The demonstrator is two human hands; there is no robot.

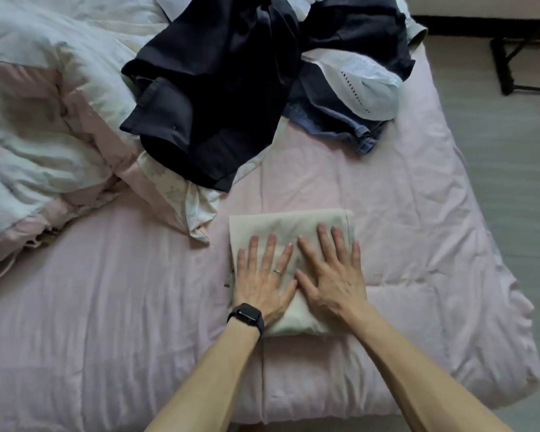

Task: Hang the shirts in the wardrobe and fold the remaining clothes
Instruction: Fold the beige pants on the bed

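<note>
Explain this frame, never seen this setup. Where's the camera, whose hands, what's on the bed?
No machine here: a person works with bare hands. The one picture comes from a camera on their head, looking forward and down. The left hand, with a watch, and the right hand press flat on a folded cream cloth on a pink bed cover. Nothing is gripped. Beyond lie unfolded dark clothes, a pale blue garment and a crumpled duvet.
</note>
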